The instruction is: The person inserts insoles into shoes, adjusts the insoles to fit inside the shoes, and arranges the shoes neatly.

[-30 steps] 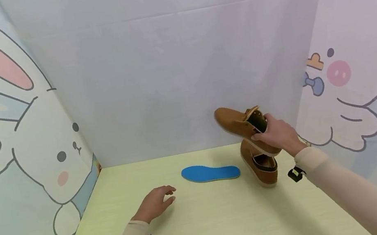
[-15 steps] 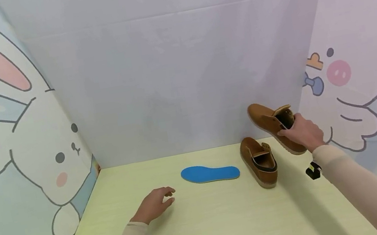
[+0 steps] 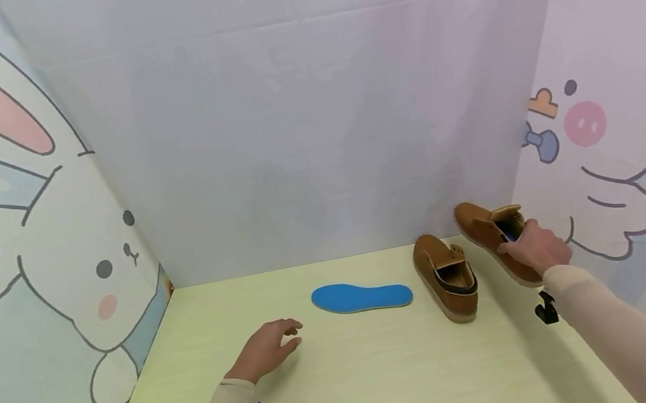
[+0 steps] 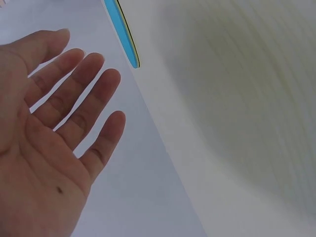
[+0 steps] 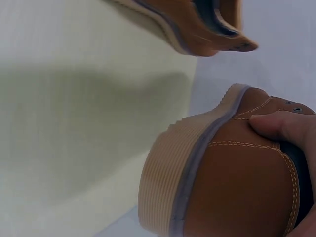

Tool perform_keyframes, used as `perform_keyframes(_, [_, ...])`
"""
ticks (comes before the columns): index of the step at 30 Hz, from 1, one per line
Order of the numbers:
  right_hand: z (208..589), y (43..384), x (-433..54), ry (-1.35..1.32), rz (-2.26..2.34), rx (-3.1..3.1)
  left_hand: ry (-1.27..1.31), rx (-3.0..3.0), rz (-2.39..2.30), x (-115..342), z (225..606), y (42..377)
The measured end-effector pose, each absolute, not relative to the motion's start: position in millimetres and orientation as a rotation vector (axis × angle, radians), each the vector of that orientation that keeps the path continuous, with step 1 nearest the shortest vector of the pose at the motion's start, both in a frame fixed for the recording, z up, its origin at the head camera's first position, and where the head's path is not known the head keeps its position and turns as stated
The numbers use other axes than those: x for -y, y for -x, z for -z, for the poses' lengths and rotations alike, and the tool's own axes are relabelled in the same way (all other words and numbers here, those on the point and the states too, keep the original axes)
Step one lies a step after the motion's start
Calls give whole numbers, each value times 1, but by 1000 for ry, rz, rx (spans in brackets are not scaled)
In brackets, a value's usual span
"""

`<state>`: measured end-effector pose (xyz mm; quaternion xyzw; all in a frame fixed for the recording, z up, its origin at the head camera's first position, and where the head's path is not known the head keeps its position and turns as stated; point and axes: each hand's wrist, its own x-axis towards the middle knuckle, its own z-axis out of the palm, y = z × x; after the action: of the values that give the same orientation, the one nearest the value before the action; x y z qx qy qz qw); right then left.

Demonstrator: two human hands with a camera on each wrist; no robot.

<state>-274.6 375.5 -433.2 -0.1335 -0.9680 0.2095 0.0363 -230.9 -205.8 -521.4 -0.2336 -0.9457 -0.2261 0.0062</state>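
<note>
My right hand (image 3: 539,249) grips a brown shoe (image 3: 481,225) by the side of its opening, at the right of the table. In the right wrist view the thumb presses on the brown leather of the held shoe (image 5: 237,182), above its ribbed pale sole. Left of it, a second brown shoe (image 3: 447,280) stands on the table, toe toward the back wall. A blue insole (image 3: 361,296) lies flat in the middle. My left hand (image 3: 264,350) holds nothing, left of the insole; in the left wrist view its fingers (image 4: 94,98) are spread and relaxed.
The pale yellow-green table (image 3: 359,381) meets a plain grey-white back wall (image 3: 285,129). Side walls carry a cartoon rabbit (image 3: 78,271) at left and a cartoon chick (image 3: 607,97) at right. The right wall stands close beside the held shoe.
My right hand has carried the shoe rightward over and past the standing shoe, then lowered it toward the table. The left hand, insole and other shoe stay in place.
</note>
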Motion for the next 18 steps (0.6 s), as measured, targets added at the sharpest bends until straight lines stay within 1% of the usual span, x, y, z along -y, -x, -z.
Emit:
perform_keyframes(6, [454, 275, -376, 435, -651, 3017, 735, 2961, 717, 205, 521, 228])
perform_keyframes(18, [480, 277, -386, 464, -664, 3037, 692, 2978, 740, 208, 521, 226])
